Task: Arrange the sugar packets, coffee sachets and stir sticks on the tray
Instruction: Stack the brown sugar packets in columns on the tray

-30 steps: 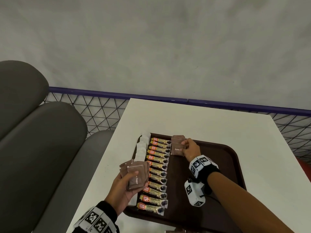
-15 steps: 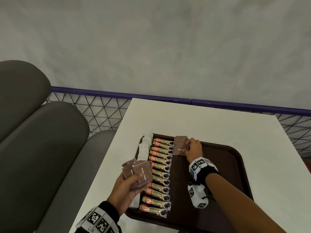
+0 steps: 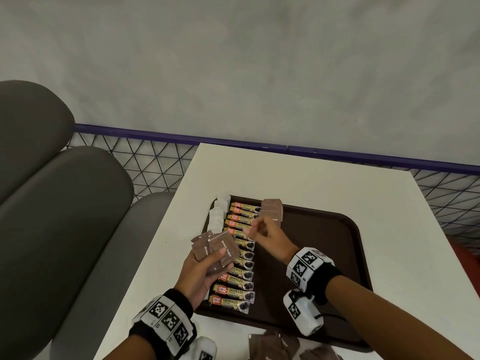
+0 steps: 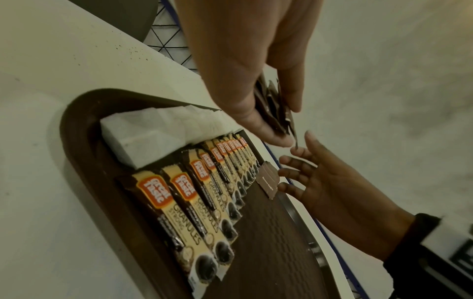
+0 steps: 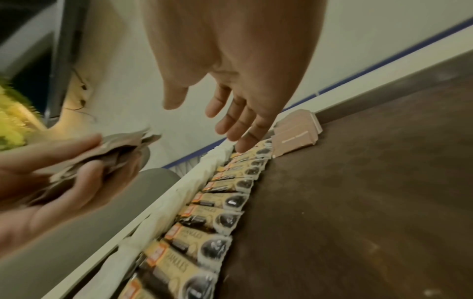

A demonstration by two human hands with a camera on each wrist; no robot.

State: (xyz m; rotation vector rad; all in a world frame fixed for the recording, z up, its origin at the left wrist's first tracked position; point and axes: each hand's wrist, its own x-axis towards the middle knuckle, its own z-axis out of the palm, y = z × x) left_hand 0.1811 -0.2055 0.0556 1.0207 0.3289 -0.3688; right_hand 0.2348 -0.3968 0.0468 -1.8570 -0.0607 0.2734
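Left hand: your left hand [image 3: 205, 266] grips a fanned bunch of brown sugar packets [image 3: 217, 249], thumb on top, held over the tray's left edge.
Right hand: your right hand [image 3: 270, 236] hangs above the tray with fingers loosely spread, holding nothing; its fingertips [image 5: 240, 145] point toward the bunch.
Tray: the brown tray [image 3: 337, 229] sits on the white table [image 3: 311, 178].
Coffee sachets: a row of coffee sachets [image 3: 239, 258] runs along the tray's left side, far to near.
White packets: white packets [image 3: 218, 214] line the tray's left rim, beside the sachets.
Placed packets: two overlapping brown packets [image 3: 272, 210] lie at the tray's far edge, just right of the sachets.
Loose packets: more brown packets [image 3: 275, 345] lie on the table, near side of the tray.
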